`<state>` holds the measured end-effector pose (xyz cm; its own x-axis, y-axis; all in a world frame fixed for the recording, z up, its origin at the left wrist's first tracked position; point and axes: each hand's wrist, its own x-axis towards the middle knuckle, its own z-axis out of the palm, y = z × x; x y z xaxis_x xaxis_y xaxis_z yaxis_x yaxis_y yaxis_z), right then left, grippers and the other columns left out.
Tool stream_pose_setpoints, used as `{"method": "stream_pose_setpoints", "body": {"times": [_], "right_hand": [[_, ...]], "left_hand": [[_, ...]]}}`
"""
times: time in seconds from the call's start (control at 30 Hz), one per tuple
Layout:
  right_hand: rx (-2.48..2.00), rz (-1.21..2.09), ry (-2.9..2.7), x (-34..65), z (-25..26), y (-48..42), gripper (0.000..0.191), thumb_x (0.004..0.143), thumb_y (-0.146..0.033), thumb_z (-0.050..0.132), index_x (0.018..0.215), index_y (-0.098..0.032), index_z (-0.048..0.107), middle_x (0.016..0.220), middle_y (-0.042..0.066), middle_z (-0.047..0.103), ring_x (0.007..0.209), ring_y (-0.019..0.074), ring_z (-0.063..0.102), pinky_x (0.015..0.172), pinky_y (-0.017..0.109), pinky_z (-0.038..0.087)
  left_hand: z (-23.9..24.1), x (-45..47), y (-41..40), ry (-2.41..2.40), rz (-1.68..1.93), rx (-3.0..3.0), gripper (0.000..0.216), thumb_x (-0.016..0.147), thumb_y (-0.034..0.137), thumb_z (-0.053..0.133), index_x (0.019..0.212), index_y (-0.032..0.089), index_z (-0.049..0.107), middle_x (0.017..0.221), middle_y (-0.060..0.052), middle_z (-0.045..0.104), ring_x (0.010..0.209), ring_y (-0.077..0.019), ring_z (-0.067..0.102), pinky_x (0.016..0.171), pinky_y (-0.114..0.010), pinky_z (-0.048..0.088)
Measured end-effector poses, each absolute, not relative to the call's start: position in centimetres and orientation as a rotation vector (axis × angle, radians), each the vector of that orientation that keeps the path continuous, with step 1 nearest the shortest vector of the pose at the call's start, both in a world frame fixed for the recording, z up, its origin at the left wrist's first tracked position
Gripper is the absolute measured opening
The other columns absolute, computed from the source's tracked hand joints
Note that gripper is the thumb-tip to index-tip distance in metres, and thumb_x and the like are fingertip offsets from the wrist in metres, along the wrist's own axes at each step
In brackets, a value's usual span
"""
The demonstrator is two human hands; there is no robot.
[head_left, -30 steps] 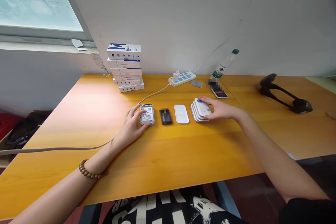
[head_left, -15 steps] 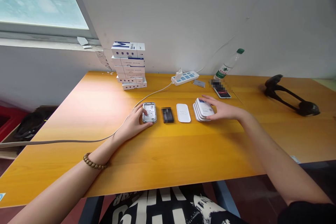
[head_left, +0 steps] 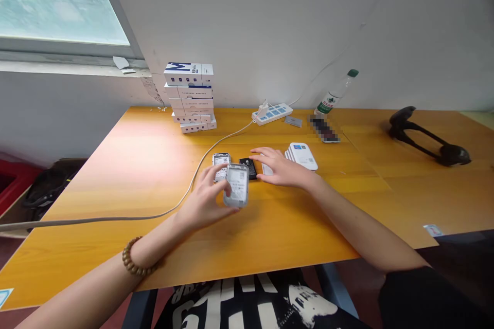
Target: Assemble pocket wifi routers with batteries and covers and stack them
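My left hand (head_left: 210, 198) grips a white, rounded device with its labelled inner side showing (head_left: 237, 185), raised above the table and slightly blurred. Behind it a similar open device (head_left: 221, 159) lies on the wood, partly covered by my fingers. My right hand (head_left: 280, 167) is open, thumb and fingers apart, over a white back cover (head_left: 266, 168) that it mostly hides. Its fingertips reach the right edge of a black battery (head_left: 249, 167); whether they touch it I cannot tell. Beyond that hand sits a stack of white rounded devices (head_left: 304, 156).
White boxes (head_left: 189, 100) are piled at the back left. A power strip (head_left: 272, 114), a grey card (head_left: 293, 121), a phone (head_left: 324, 129) and a bottle (head_left: 334, 97) line the wall side. A cable (head_left: 154, 216) crosses the left. A black stand-like object (head_left: 428, 139) lies right.
My left hand has lifted one device off the table toward me, revealing another underneath. My right hand has left the white stack and moved left over the cover.
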<state>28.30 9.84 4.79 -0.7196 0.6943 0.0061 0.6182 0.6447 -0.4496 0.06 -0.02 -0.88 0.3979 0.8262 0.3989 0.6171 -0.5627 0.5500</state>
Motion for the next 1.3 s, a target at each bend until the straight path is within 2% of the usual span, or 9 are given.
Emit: {"method": "stream_pose_setpoints", "body": {"times": [0.17,0.4,0.57,0.67,0.8,0.93,1.17,1.23,1.3], "right_hand": [[-1.048,0.706,-2.820,26.2,2.4,11.5,0.068,0.088,-0.030,0.076,0.153,-0.022,0.057,0.160,0.019,0.053,0.148,0.0407,0.050,0.120,0.063,0.042],[-1.030,0.772,-2.723,26.1,2.5,11.4,0.059,0.084,-0.028,0.079,0.140,-0.020,0.063,0.146,0.018,0.058,0.138,0.0378,0.055,0.119,0.058,0.044],[-1.054,0.920,-2.639,26.5,4.4,7.9,0.050,0.084,-0.040,0.084,0.126,-0.024,0.061,0.134,0.013,0.058,0.126,0.0333,0.060,0.108,0.050,0.052],[-0.980,0.998,-2.677,26.3,4.2,5.5,0.051,0.083,-0.043,0.086,0.123,-0.024,0.061,0.135,0.012,0.057,0.128,0.0323,0.059,0.109,0.048,0.053],[-0.892,0.919,-2.714,25.8,2.6,4.1,0.049,0.083,-0.035,0.087,0.124,-0.021,0.064,0.134,0.014,0.055,0.131,0.0322,0.056,0.111,0.049,0.051],[-0.835,0.868,-2.704,25.6,1.7,4.1,0.048,0.086,-0.034,0.087,0.129,-0.021,0.068,0.139,0.015,0.056,0.136,0.0323,0.053,0.115,0.051,0.050],[-0.797,0.774,-2.740,26.1,1.5,4.0,0.040,0.090,-0.030,0.086,0.127,-0.019,0.075,0.149,0.018,0.059,0.143,0.0332,0.052,0.121,0.054,0.046],[-0.805,0.761,-2.804,26.1,2.0,3.6,0.040,0.097,-0.035,0.080,0.133,-0.019,0.074,0.159,0.020,0.054,0.151,0.0354,0.047,0.125,0.058,0.041],[-0.846,0.794,-2.869,26.1,2.6,3.0,0.053,0.102,-0.040,0.073,0.149,-0.018,0.064,0.170,0.021,0.043,0.162,0.0379,0.033,0.129,0.061,0.035]], "left_hand": [[-1.9,1.9,-3.0,1.099,0.726,2.393,0.040,0.073,0.034,0.093,0.091,0.022,0.060,0.156,-0.018,0.047,0.141,-0.0455,0.048,0.109,-0.069,0.054],[-3.0,2.3,-3.2,1.190,0.595,2.306,0.045,0.072,0.036,0.095,0.090,0.021,0.057,0.157,-0.022,0.047,0.142,-0.0486,0.049,0.109,-0.072,0.054],[-3.6,2.4,-3.2,1.207,0.611,2.296,0.050,0.073,0.046,0.095,0.090,0.022,0.055,0.165,-0.023,0.039,0.147,-0.0524,0.044,0.109,-0.074,0.053],[-3.9,2.4,-2.8,1.187,0.678,2.258,0.057,0.071,0.049,0.096,0.101,0.022,0.056,0.157,-0.024,0.049,0.145,-0.0495,0.048,0.109,-0.071,0.053],[-4.2,2.4,-2.3,1.155,0.779,2.205,0.079,0.068,0.053,0.095,0.127,0.021,0.054,0.141,-0.020,0.060,0.142,-0.0463,0.051,0.110,-0.070,0.053],[-4.2,2.5,-2.1,1.161,0.795,2.179,0.090,0.069,0.053,0.093,0.141,0.022,0.049,0.145,-0.021,0.057,0.145,-0.0475,0.049,0.111,-0.073,0.052],[-4.4,2.8,-2.0,1.210,0.821,2.175,0.098,0.064,0.052,0.098,0.142,0.021,0.048,0.145,-0.021,0.057,0.140,-0.0461,0.052,0.110,-0.073,0.054],[-4.2,2.8,-2.0,1.231,0.796,2.201,0.105,0.064,0.049,0.099,0.148,0.020,0.043,0.147,-0.021,0.056,0.140,-0.0452,0.052,0.112,-0.072,0.052],[-4.1,2.9,-2.0,1.254,0.782,2.223,0.108,0.066,0.048,0.099,0.153,0.020,0.040,0.149,-0.021,0.055,0.140,-0.0444,0.052,0.115,-0.071,0.051]]}}
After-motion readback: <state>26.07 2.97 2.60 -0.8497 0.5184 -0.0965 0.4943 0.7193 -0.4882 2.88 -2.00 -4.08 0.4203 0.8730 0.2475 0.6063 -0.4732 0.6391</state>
